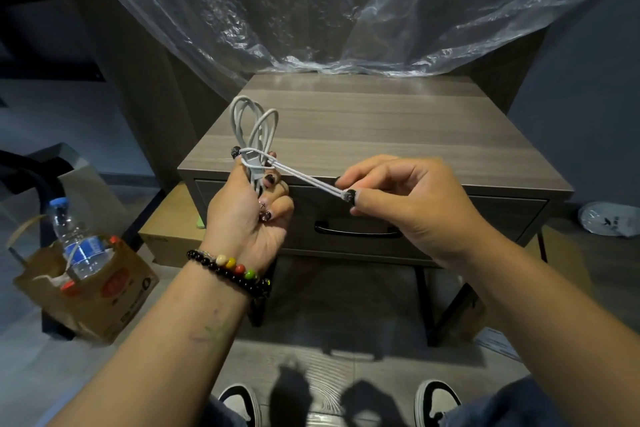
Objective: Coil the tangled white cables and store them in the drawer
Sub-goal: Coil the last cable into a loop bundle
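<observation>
My left hand (247,212) grips a bundle of white cable (254,125) whose loops stand up above my fingers, in front of the nightstand's left corner. Two strands run taut from that bundle down to the right, where my right hand (398,198) pinches their end between thumb and forefinger. Behind both hands is the grey wooden nightstand (381,128). Its drawer (485,215) is closed, and the black handle (356,231) shows between my wrists.
A brown paper bag (104,291) holding a water bottle (74,239) sits on the floor at left. A cardboard box (169,229) lies beside the nightstand. Clear plastic sheeting (346,11) hangs behind. A white bag (609,218) lies at far right. My shoes (436,402) are at the bottom.
</observation>
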Action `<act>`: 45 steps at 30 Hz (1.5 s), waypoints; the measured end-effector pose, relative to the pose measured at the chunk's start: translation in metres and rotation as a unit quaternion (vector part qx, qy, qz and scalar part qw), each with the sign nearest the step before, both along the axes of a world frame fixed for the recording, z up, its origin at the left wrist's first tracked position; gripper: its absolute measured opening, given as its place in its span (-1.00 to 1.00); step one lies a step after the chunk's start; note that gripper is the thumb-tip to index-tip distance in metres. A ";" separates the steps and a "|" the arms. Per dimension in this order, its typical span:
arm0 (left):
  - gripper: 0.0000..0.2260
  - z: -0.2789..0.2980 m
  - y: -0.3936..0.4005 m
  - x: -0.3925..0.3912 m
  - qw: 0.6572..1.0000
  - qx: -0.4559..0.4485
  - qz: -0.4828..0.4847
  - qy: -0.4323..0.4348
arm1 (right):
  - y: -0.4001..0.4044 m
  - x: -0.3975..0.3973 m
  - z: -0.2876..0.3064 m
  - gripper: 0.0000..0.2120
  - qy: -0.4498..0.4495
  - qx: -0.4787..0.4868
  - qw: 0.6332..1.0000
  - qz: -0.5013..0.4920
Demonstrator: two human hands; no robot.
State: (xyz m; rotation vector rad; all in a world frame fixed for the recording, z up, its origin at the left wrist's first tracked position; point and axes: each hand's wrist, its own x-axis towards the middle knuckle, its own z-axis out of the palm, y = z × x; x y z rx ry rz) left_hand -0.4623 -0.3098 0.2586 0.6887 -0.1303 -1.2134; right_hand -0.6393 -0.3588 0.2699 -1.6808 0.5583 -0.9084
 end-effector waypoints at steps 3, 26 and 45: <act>-0.68 0.002 0.004 0.001 0.997 -0.041 -0.067 -0.005 | -0.011 -0.009 0.004 -0.81 -0.019 0.007 0.999 -0.039; -0.75 0.008 0.020 -0.016 0.788 -0.014 -0.338 -0.514 | -0.032 -0.030 0.003 -0.87 0.054 -0.100 0.977 -0.178; -0.86 -0.018 -0.002 -0.007 0.612 0.203 -0.023 -0.764 | 0.011 -0.007 0.006 -0.87 0.016 -0.368 0.925 -0.099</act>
